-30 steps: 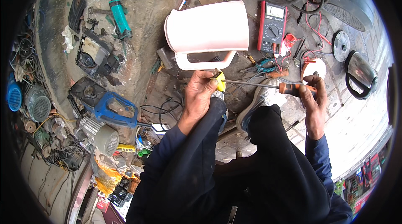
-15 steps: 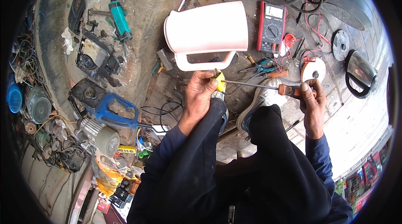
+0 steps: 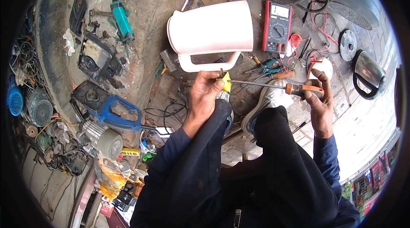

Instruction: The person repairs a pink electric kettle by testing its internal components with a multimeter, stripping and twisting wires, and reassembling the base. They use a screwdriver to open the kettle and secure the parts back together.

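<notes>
The left hand (image 3: 204, 95) is closed around a small yellow part (image 3: 225, 82), pinched up near the fingertips, with what looks like a bit of dark metal above it; what the part belongs to cannot be told. The right hand (image 3: 318, 100) is wrapped tight around the orange and black handle of a long screwdriver (image 3: 273, 86), and the thin steel shaft runs almost level from that grip leftward until its tip meets the yellow part. So the long axis of the tool lies straight across between the two hands, tip to the person's left, handle to the right, and the yellow part sits at the left hand, well apart from the right. Both are held in the air above the grimy concrete floor (image 3: 171, 23), just over the person's raised knees. Just beyond the left hand a white plastic kettle body (image 3: 211, 29) lies on its side, handle toward the person and mouth to the left; the left hand is much the nearer to it. To its right lies a dark red multimeter (image 3: 277, 26) with red leads trailing off, and farther right a shiny metal kettle (image 3: 368, 73) near the floor's right edge. A blue power tool (image 3: 115, 113) lies at the left. Against the earlier frames, the screwdriver shaft has levelled out a little and the right hand has settled a touch lower, while the left hand and kettle body have not shifted
</notes>
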`<control>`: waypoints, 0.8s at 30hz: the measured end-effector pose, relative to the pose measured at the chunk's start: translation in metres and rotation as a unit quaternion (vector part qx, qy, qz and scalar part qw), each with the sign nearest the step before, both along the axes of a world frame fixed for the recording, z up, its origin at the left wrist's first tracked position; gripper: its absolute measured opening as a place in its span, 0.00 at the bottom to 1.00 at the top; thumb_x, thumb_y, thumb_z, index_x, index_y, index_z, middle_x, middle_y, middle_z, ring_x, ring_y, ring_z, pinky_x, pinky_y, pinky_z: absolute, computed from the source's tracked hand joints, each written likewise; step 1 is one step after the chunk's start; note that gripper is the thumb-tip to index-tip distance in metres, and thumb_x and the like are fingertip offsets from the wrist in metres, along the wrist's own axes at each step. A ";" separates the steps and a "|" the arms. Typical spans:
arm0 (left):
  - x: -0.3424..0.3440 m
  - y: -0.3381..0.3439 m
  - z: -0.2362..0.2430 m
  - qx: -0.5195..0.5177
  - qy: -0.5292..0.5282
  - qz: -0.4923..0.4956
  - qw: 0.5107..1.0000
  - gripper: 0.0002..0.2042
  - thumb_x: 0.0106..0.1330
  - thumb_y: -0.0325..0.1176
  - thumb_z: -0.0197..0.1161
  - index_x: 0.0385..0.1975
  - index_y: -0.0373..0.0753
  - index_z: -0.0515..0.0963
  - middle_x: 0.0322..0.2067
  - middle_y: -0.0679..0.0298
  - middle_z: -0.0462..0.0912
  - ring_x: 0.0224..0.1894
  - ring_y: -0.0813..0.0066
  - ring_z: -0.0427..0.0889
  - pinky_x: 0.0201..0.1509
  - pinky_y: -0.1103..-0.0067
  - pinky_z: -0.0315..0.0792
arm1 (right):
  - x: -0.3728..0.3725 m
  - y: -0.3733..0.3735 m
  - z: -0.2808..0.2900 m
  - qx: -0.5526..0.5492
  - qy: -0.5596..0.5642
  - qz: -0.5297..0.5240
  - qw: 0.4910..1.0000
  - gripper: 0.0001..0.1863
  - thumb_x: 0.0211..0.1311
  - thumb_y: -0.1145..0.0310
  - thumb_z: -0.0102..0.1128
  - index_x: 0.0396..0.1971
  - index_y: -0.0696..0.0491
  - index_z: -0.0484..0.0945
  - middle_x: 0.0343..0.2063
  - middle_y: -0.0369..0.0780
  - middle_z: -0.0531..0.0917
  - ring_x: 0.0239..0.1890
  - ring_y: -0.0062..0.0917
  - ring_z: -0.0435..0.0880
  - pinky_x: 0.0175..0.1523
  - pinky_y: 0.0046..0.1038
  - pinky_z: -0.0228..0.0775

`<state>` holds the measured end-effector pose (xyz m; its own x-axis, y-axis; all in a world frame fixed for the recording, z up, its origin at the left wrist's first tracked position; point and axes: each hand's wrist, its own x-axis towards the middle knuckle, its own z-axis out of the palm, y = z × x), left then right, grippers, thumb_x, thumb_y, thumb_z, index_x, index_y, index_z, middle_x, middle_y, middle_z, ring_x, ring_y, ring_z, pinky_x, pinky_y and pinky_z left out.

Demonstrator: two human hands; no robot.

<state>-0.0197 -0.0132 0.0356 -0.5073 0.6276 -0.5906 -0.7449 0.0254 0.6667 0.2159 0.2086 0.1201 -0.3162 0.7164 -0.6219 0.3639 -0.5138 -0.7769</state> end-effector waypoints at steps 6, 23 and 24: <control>0.002 0.000 0.001 -0.003 0.009 0.010 1.000 0.09 0.72 0.20 0.66 0.47 0.36 0.77 0.48 0.59 0.84 0.47 0.72 0.85 0.55 0.74 0.82 | 0.002 0.005 -0.003 -0.077 -0.136 0.033 0.987 0.29 0.66 0.56 0.74 0.58 0.56 0.74 0.33 0.31 0.79 0.31 0.14 0.70 0.38 0.19 0.61; 0.004 0.002 -0.001 0.008 0.008 0.006 1.000 0.10 0.70 0.21 0.69 0.46 0.36 0.77 0.46 0.61 0.84 0.48 0.73 0.84 0.55 0.74 0.81 | 0.006 0.000 -0.016 -0.066 0.003 -0.023 0.998 0.26 0.70 0.61 0.71 0.59 0.61 0.73 0.28 0.35 0.82 0.28 0.16 0.77 0.35 0.20 0.68; 0.004 0.001 0.000 0.007 0.004 -0.007 1.000 0.10 0.70 0.21 0.69 0.47 0.36 0.77 0.46 0.62 0.84 0.48 0.74 0.83 0.55 0.75 0.81 | 0.008 0.000 -0.019 -0.065 0.034 -0.028 0.997 0.26 0.70 0.62 0.70 0.59 0.61 0.73 0.28 0.35 0.82 0.29 0.17 0.79 0.37 0.21 0.70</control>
